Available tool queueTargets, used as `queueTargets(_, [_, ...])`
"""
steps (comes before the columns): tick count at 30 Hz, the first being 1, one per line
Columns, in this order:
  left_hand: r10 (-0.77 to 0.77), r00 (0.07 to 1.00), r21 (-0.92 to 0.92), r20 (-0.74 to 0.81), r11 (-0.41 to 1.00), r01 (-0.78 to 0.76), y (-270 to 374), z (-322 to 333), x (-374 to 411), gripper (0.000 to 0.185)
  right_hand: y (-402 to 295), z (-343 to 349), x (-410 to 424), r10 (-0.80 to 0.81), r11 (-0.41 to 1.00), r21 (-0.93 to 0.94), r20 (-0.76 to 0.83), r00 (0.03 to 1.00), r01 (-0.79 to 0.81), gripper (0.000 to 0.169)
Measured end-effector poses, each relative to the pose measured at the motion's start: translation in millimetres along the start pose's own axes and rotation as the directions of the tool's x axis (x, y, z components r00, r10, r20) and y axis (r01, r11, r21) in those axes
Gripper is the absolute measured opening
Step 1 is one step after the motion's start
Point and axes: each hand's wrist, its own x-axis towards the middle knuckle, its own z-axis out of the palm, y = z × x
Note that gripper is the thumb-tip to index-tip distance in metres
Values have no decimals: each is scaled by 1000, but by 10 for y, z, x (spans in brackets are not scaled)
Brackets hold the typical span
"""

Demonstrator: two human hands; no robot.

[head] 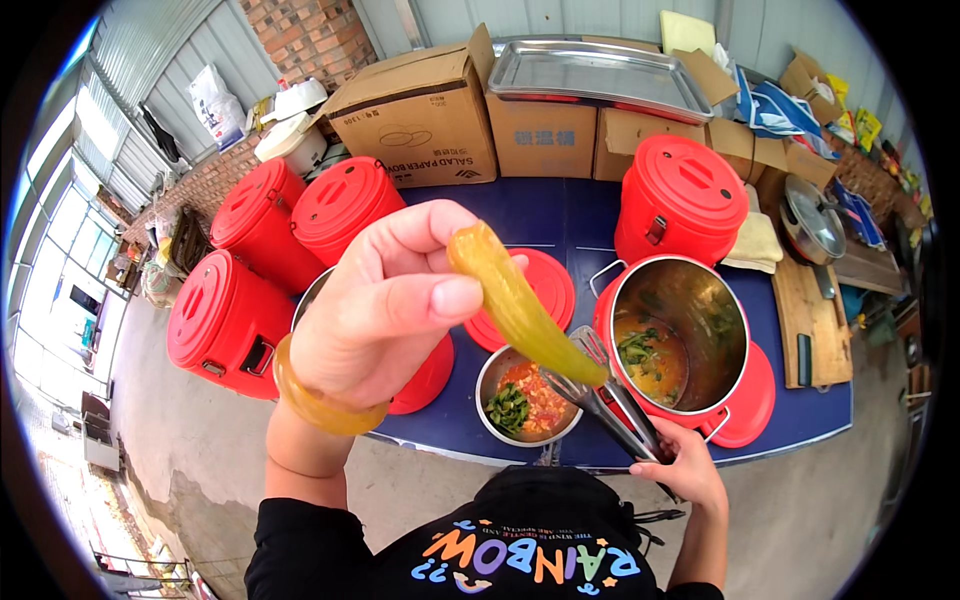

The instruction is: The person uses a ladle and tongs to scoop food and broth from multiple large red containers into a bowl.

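Raised close to the camera, my left hand [397, 300] pinches one end of a long yellow-green pickled pepper [521, 307] between thumb and fingers. My right hand [686, 461] holds metal tongs with black handles [607, 405] low at the table's front edge. Behind the pepper's lower tip are the tongs' heads. A steel bowl [484, 397] below holds chopped greens and a red and pale yellow dish. To its right stands a red insulated pot [604, 330] without its lid, with soup and greens inside and what looks like a ladle bowl.
Red lidded insulated pots [225, 322] stand at the left, another [682, 195] at the back right. Red lids [551, 289] lie on the blue table [592, 210]. Cardboard boxes [416, 112] and steel trays [600, 71] line the back. A wooden cutting board [795, 307] lies at the right, near a glass-lidded pan [814, 221].
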Motion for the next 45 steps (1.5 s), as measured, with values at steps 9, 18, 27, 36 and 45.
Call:
queueTargets(9, [280,711,-373,645,927,-26,-184,91,199,21,-341,-587,19,-144,987,37,-257,956,159,65])
queueTargets(18, [3,860,-168,511,981,96,-455,291,228,16,-242,-1065,330,-135,991,-48,-332,934,127,61])
queueTargets(27, [-281,960,-72,-14,957,279,-1171,26,254,16,-106,-1518,1072,37,485,-849,-218,975,-209,50])
queueTargets(36, [-137,904,631,-404,674,384,-2922,-181,462,50,481,-1488,2187,165,-35,-987,-161,973,-157,19])
queueTargets(45, [123,905,851,-406,412,325,-3513,-37,476,84,323,-1402,1937,260,-153,-987,1,966,42,19])
